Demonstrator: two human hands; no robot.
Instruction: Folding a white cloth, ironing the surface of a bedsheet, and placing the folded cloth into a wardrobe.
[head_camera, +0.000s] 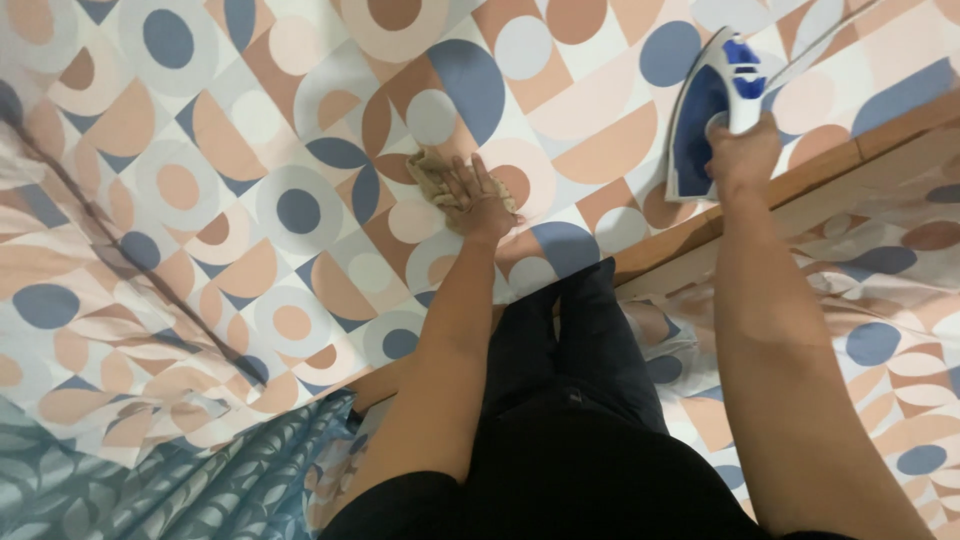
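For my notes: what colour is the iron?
Blue and white iron, head view.
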